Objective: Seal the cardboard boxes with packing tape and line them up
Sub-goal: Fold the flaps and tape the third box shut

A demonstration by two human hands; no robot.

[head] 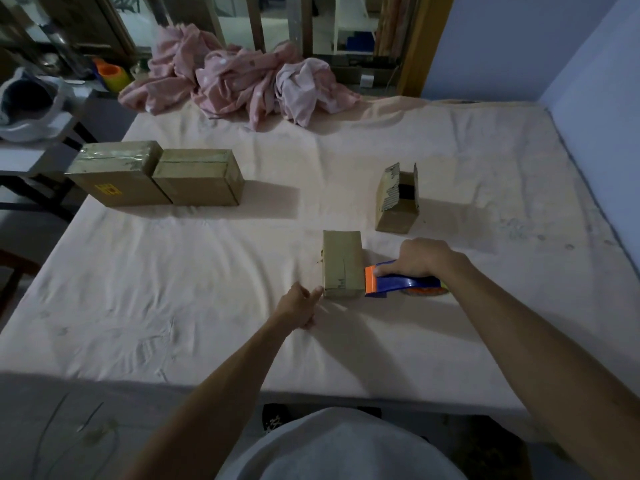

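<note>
On the bed (207,271), the left hand (299,306), curled and empty, braces the near corner of the box (342,263). The box looks light, stiff and likely to slide, so it is best steadied by its sides. The right hand (420,259) grips the dispenser (398,280) at its right edge.

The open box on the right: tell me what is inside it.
Between the raised flaps of the open box a dark object shows, too dim to identify. The box's walls hide whatever lies lower down.
</note>
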